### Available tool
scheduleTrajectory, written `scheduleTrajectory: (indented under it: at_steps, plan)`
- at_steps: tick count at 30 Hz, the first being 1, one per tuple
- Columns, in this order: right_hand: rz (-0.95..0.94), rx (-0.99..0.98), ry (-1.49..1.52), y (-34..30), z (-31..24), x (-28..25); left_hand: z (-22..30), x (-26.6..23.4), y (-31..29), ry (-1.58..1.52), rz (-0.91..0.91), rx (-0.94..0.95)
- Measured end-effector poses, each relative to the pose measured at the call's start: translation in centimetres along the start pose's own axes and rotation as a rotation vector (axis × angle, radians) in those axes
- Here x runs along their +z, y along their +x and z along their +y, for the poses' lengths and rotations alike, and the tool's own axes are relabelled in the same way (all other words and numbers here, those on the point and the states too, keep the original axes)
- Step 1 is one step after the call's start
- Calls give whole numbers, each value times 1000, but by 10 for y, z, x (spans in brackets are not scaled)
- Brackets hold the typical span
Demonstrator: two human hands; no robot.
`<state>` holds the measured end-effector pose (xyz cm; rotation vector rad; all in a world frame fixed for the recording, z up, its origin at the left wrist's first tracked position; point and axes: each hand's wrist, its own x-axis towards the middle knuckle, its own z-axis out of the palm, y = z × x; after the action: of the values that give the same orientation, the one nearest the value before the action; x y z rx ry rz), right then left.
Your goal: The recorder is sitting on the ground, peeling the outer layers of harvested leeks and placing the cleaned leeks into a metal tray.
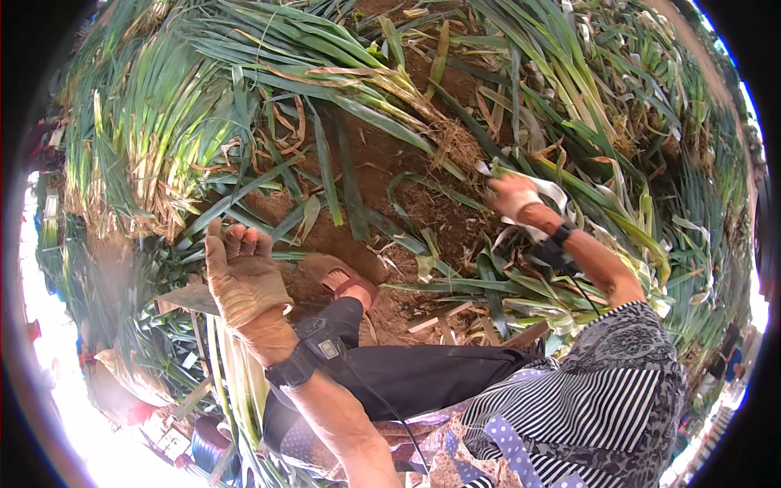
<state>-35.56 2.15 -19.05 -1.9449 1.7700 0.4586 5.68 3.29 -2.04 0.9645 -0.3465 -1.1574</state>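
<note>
My left hand (244, 276), in a worn tan glove with bare fingertips, is raised at the left with the palm turned up. Its fingers are partly bent and apart, with nothing in them. Just below it, pale leek stalks (237, 358) stand beside my leg. My right hand (514, 197) is reaching out to the right, its fingers curled and slightly blurred. A small white tip shows at its fingers, and what they close on is hard to see. Pale leaf strips (553, 193) lie against this hand. Close by are the brown roots (457, 145) of a leek bunch (358, 73).
Heaps of leeks lie at the left (154, 138) and at the upper right (561, 73). Loose leaves litter the brown soil (366, 163). My sandalled foot (350, 285) rests on the ground between my hands. Wooden slats (443, 321) show near my knee.
</note>
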Motion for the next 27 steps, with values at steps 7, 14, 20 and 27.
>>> scheduleTrajectory:
  at_steps: [7, 14, 20, 27]
  plan:
    - [239, -97, 109, 163, -81, -4, -16, 25, 3, -24, 19, -151]
    - [133, 135, 149, 202, -99, 36, -23, 36, 6, 0, 47, -208]
    - [-191, -410, 42, 93, -172, 52, -20, 33, 5, 34, 62, -206]
    - [265, 76, 238, 185, -114, -5, -24, 53, -4, 31, 31, -231]
